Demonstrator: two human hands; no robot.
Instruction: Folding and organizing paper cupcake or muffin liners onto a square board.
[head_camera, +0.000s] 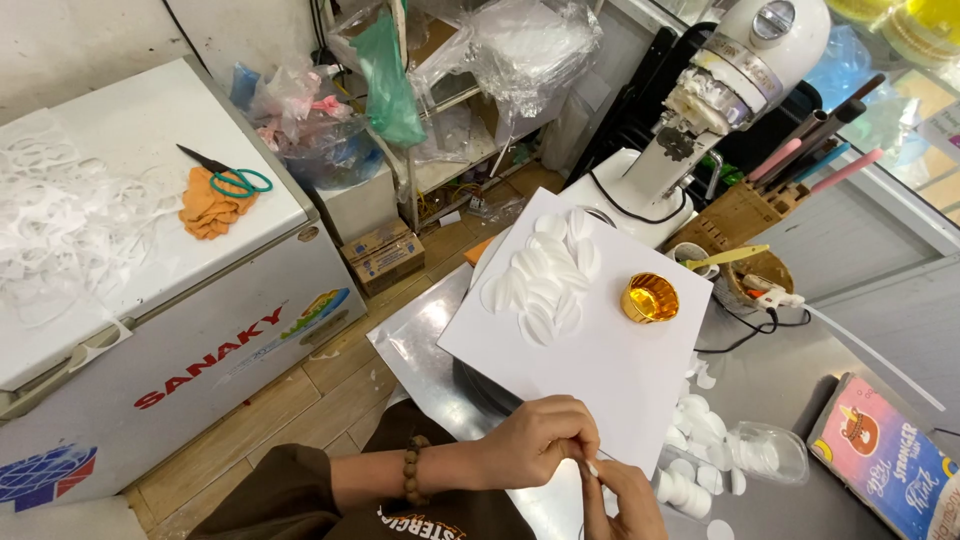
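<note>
The person wore a dark brown top (290, 495) (with pale lettering on it). A brown wooden-bead bracelet (414, 470) circled the left wrist.

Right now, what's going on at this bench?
A person is working over a white board laid on a metal table. Both hands meet at the board's near edge: the left hand, with a bead bracelet on its wrist, and the right hand pinch a small white piece between the fingertips. A heap of white discs and a gold foil cup lie on the board. More white discs sit beside it, and a stand mixer stands behind.
</note>
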